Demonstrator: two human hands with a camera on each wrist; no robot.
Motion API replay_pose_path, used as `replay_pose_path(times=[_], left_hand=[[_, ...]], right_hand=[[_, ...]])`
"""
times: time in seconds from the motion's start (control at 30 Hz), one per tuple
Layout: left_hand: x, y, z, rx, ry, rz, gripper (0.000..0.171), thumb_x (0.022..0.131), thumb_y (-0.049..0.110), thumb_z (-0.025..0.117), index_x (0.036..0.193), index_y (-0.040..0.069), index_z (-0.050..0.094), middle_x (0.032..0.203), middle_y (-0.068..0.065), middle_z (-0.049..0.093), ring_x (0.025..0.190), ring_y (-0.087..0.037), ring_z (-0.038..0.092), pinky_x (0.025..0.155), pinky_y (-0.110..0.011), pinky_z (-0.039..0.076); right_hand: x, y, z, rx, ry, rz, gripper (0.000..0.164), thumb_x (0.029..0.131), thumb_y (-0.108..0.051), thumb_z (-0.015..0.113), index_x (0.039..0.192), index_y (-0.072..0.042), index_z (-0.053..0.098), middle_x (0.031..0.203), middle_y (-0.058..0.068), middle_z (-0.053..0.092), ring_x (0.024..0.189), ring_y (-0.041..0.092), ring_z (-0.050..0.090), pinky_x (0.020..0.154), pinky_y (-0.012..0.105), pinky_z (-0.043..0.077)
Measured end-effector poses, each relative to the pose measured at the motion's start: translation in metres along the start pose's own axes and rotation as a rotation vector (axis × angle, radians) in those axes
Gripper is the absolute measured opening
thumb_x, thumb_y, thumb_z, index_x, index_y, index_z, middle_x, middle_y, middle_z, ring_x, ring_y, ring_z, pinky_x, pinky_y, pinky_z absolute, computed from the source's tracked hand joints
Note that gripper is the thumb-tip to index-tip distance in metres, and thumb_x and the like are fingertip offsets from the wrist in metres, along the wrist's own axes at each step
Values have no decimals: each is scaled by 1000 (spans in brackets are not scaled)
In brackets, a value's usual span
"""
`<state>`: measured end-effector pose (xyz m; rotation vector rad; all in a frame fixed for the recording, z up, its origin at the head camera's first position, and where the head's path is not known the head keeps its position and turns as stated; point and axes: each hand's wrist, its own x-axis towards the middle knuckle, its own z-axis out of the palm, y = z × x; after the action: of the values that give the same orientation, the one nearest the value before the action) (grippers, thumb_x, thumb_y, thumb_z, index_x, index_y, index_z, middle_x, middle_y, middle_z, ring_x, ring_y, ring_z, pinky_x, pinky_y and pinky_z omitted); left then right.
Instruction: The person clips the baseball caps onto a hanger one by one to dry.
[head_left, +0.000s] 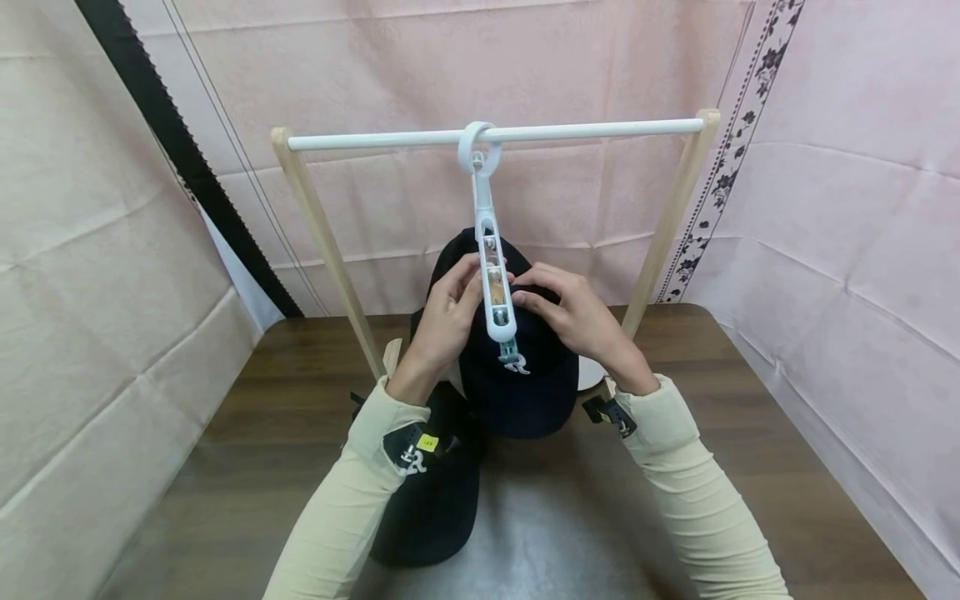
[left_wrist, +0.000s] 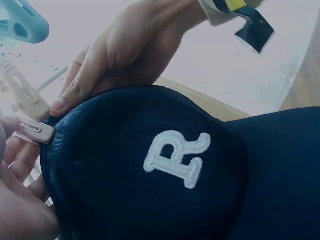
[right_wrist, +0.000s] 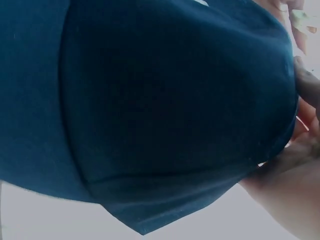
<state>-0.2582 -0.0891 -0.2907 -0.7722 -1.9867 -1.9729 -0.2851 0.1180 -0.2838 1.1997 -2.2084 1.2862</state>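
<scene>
A navy cap (head_left: 517,392) with a white embroidered R hangs brim down beneath a pale folding hanger (head_left: 491,242). My left hand (head_left: 447,321) pinches the upper edge of the cap, its thumb (left_wrist: 60,106) on the outside. A small pinkish clip (left_wrist: 39,131) sits on that edge. My right hand (head_left: 581,312) is at the same edge from the other side, its fingers pinching the clip's end; the hanger partly hides this from above. Beside this clip stands a beige clip (left_wrist: 25,92). In the right wrist view the cap's crown (right_wrist: 175,100) covers most of the fingers.
A white rod (head_left: 600,131) on wooden posts (head_left: 671,217) carries the hanger by its ring hook. Another dark cap (head_left: 431,517) lies on the brown table (head_left: 285,467) below my left forearm. Dark cap fabric (head_left: 453,250) shows behind the hanger. Cloth (head_left: 562,67) surrounds the table.
</scene>
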Motion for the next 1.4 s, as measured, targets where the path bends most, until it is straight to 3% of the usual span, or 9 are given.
replay_pose_path(times=[0.17,0.33,0.6,0.83,1.03,1.1,1.2,1.33,1.4], left_hand=[[-2,-4,0,70,-18,15,37,115,18,43,147,3,53,135,-17,64,127,-19,58,121,-40,37],[-2,-6,0,93,-18,22,36,115,20,47,146,4,54,136,-15,64,128,-21,59,120,-42,39],[-9,-10,-10,234,-8,19,35,113,23,51,144,7,58,138,-10,67,126,-19,63,114,-43,47],[-22,-9,-20,380,66,90,31,112,25,55,138,10,65,129,-5,71,117,-18,66,103,-44,52],[-43,-16,-43,393,161,122,30,112,21,55,137,9,66,130,-6,71,120,-20,66,103,-39,52],[-53,-21,-55,393,201,104,29,111,19,56,136,7,66,129,-9,71,120,-22,65,103,-37,50],[-67,-33,-71,427,226,14,30,112,23,56,136,7,66,128,-10,71,120,-23,65,103,-40,50],[-83,-51,-87,517,166,-117,34,112,29,54,138,8,64,131,-12,69,120,-26,66,100,-49,52],[-91,-59,-95,569,128,-152,35,113,28,53,138,7,63,133,-14,68,118,-30,67,98,-50,53]], right_hand=[[-3,3,1,8,10,84,11,101,-6,70,110,-1,75,106,9,74,100,19,64,97,39,50],[-9,7,3,-14,35,152,16,103,-12,69,114,-1,73,113,12,73,108,24,63,103,44,47],[-31,14,3,-29,86,278,31,104,-29,70,124,-6,70,128,11,70,126,29,60,113,51,43],[-46,18,7,7,132,294,32,105,-34,68,127,-10,69,130,8,69,125,24,61,109,47,45],[-55,21,11,38,165,320,31,105,-35,67,126,-12,68,131,6,67,122,23,62,105,47,47],[-56,22,11,51,172,328,31,105,-35,68,127,-13,68,131,6,67,121,21,61,104,47,47],[-57,23,12,77,189,333,31,105,-35,68,127,-13,67,132,5,66,121,21,60,104,46,47],[-59,23,13,100,226,336,30,106,-34,66,126,-11,67,127,7,66,116,20,59,100,42,48],[-59,24,16,104,249,336,29,107,-33,66,124,-10,67,124,7,67,111,20,59,98,37,48]])
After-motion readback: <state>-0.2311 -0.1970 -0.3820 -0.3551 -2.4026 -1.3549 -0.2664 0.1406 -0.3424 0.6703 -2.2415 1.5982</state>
